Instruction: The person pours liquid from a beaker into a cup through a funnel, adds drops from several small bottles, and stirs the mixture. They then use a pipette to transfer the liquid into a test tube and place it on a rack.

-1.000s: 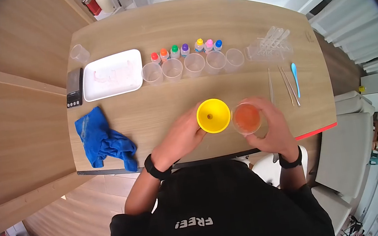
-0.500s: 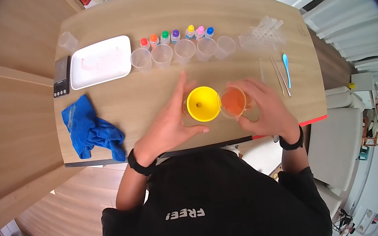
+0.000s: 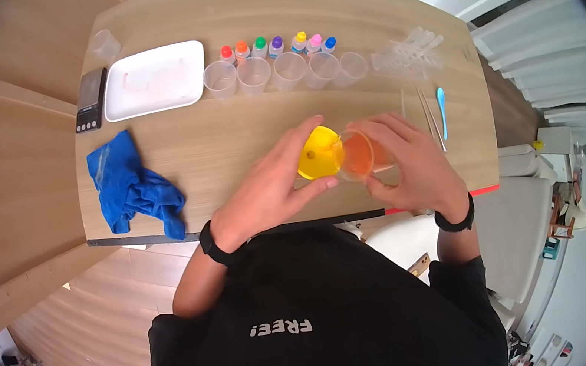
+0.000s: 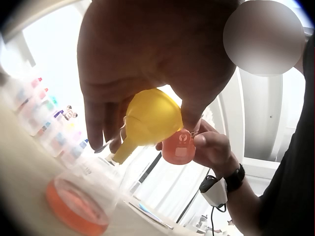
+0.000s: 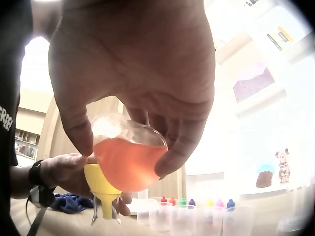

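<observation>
My left hand [image 3: 274, 182] holds the yellow funnel [image 3: 311, 162] between thumb and fingers. The funnel's stem [image 4: 125, 151] points down into a clear glass flask [image 4: 81, 209], with orange-red liquid at its bottom. From overhead, hand and funnel hide most of that flask. In my right hand [image 3: 409, 159], thumb and fingers grip a clear glass beaker [image 5: 132, 162] of orange-red liquid. The beaker tilts left, its lip right at the funnel's rim, and some orange liquid shows inside the funnel's mouth.
Clear plastic cups [image 3: 254, 76] stand in a row before several colour bottles [image 3: 277, 47]. Leftward lie a white tray [image 3: 158, 104], a black scale [image 3: 90, 99] and a crumpled blue cloth [image 3: 129, 191]. Plastic droppers [image 3: 410, 54], tweezers [image 3: 431, 118] and a blue spoon [image 3: 443, 113] lie right.
The beaker has tipped further left over the funnel, and orange liquid now shows in the funnel. My left hand let its fingers loose at half a second ago and has closed round the funnel again.
</observation>
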The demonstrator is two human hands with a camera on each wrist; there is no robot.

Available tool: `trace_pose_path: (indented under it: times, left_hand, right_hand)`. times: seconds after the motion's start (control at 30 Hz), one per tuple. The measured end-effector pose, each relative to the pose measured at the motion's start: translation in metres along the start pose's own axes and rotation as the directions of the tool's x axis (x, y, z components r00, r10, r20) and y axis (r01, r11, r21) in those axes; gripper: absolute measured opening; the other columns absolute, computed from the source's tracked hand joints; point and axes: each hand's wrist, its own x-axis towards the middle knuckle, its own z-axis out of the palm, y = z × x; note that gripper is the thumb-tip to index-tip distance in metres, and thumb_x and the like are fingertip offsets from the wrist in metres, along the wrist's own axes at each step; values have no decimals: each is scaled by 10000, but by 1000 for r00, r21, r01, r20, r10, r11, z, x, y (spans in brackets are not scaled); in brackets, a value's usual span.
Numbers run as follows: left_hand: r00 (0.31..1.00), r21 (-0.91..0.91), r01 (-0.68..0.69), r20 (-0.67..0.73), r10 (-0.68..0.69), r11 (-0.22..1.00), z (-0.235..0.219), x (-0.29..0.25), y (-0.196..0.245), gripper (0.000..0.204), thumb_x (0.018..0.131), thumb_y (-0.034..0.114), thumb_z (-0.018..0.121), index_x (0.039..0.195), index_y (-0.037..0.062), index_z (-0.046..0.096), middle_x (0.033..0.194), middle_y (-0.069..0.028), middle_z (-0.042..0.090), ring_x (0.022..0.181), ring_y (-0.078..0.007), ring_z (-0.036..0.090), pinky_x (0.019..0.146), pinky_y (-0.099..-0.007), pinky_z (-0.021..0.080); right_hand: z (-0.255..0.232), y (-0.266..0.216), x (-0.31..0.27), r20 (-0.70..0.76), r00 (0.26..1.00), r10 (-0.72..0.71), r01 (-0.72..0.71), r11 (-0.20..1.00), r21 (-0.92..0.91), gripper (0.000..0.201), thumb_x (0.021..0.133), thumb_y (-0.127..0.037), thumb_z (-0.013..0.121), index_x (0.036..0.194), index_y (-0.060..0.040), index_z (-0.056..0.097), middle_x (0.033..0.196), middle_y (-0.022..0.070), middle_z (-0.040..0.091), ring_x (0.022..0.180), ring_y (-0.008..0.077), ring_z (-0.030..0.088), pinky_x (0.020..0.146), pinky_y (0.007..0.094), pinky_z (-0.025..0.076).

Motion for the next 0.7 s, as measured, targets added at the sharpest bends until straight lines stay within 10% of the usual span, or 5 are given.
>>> trace_pose_path:
  times: [0.27,0.33,0.47,0.53,0.7]
  left_hand:
    - [999,-25,-17,-36,16,1000,1,0,2,745,1011,299,743,1591,18,370,1387,-246,577,1202,-434,630,974,-459,553]
    - [999,-88,55,6,-54,995,1,-1,3,812,972,283,801,1606,12,372,1570,-243,510,1428,-434,528,1173,-468,442]
    - [998,-84,59,8,-59,995,1,0,1,813,974,277,797,1610,13,364,1558,-248,516,1418,-437,534,1165,-468,448]
    - [998,-61,-25,-51,22,998,6,-1,-1,746,1004,277,749,1592,25,365,1391,-245,571,1217,-445,617,984,-464,537]
    - [998,-44,-26,-57,23,999,6,-1,-3,744,1008,293,742,1592,24,367,1396,-244,570,1241,-449,608,1003,-471,523]
  right_hand:
    - [-4,-2,6,28,999,-43,44,998,-41,646,712,-85,810,1333,-87,635,1178,106,684,1070,361,661,860,442,578]
    - [-5,-4,5,40,998,-45,47,998,-43,645,712,-85,809,1333,-87,636,1179,105,684,1068,362,661,861,442,577]
    - [-7,-5,8,45,998,-47,49,998,-51,647,711,-81,807,1335,-86,637,1176,109,684,1061,364,660,863,443,576]
    - [-7,-6,5,60,997,-39,42,998,-52,650,710,-80,808,1337,-85,637,1175,112,683,1060,365,660,863,444,576]
    - [-9,-7,9,70,996,-59,64,996,-61,654,713,-72,806,1345,-79,636,1175,118,682,1057,364,659,865,446,575]
